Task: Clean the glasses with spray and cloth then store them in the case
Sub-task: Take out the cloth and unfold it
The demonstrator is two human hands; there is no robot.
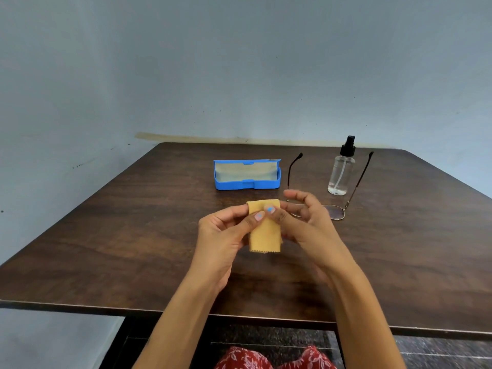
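Observation:
A folded yellow cloth hangs above the table, pinched at its top by both hands. My left hand holds its left side with thumb and fingers. My right hand pinches the right side, its other fingers spread loosely. Behind my right hand the glasses lie on the table with temples open and pointing away; one lens is hidden by the hand. A clear spray bottle with a black nozzle stands between the temples. The blue case sits open to the left of the glasses.
Everything rests on a dark wooden table set against a blue-grey wall. Its near edge runs just in front of my lap, where red patterned fabric shows. Bare wood lies on the left half and in front of the hands.

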